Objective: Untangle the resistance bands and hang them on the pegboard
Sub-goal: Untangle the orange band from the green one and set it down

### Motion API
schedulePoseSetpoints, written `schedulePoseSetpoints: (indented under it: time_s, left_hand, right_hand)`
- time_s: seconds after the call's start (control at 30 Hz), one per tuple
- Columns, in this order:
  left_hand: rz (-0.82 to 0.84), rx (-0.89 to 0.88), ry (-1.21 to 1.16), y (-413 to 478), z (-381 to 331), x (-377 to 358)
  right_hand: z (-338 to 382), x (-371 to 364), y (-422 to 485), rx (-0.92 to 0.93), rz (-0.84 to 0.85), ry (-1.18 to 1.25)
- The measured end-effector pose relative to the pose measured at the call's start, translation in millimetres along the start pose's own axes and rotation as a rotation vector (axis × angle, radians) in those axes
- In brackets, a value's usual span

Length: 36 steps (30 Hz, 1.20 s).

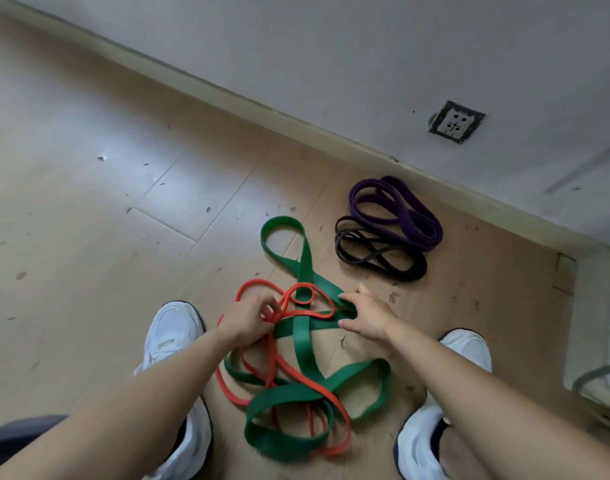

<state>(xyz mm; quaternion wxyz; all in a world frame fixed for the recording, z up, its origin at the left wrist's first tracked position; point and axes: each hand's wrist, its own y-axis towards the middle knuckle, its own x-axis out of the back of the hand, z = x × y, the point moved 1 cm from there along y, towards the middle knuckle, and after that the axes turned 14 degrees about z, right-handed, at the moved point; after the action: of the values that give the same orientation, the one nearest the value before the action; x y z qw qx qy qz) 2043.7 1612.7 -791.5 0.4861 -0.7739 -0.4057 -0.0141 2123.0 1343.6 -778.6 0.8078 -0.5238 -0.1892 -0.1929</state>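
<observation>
A wide green band [305,355] and a thin orange band [272,362] lie knotted together on the floor between my feet. My left hand [250,317] grips strands of the orange band at the left of the tangle. My right hand [366,315] pinches a stretch of the green band at its right side. Beyond them, near the wall, a purple band [400,209] lies coiled. A black band [379,254] lies looped just in front of it. No pegboard is in view.
My two white shoes [173,327] [470,348] stand either side of the tangle on a brown cardboard sheet [470,271]. A grey wall with a socket [456,122] runs diagonally behind. A white object with a grey cord [598,379] sits at the right edge.
</observation>
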Motion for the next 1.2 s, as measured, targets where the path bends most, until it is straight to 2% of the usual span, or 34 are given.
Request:
schedulePoseSetpoints:
  time_s: [0.13, 0.23, 0.37, 0.53, 0.6, 0.7, 0.77, 0.83, 0.9, 0.97, 1.07, 1.2]
  left_hand:
    - [-0.005, -0.090, -0.196, -15, -9, 25]
    - [0.005, -0.079, -0.267, -35, -24, 51]
    - [0.069, -0.099, -0.151, -65, -39, 84]
    - [0.074, -0.114, 0.029, -108, -69, 119]
    - [0.081, -0.107, 0.105, -126, -79, 131]
    - [0.016, -0.123, 0.168, -158, -96, 150]
    - [-0.025, -0.160, 0.180, -181, -110, 162]
    - [-0.042, -0.201, 0.197, -204, -124, 169]
    - [-0.056, -0.271, 0.192, -225, -139, 172]
    - [-0.065, -0.353, 0.156, -246, -155, 173]
    - [-0.078, -0.478, 0.092, -278, -181, 176]
    - [-0.197, -0.701, -0.140, -322, -222, 193]
  right_hand:
    - [6, 4, 2, 0.010, -0.055, 0.075]
    - [9, -2, -3, -0.039, -0.049, 0.101]
    - [24, -20, -15, 0.064, 0.031, 0.135]
    - [52, -11, -53, 0.232, 0.261, 0.391]
    - [60, -7, -71, 0.218, 0.357, 0.305]
    - [71, -10, -100, 0.148, 0.584, -0.024]
    - [84, -8, -123, 0.100, 0.663, -0.182]
    - [100, 6, -147, 0.131, 0.544, -0.219]
    - [115, 30, -167, 0.259, 0.247, -0.167]
    - [133, 55, -191, 0.389, 0.007, 0.008]
    - [169, 80, -228, 0.556, -0.017, 0.276]
    - [211, 116, -268, 0.706, -0.033, 0.332]
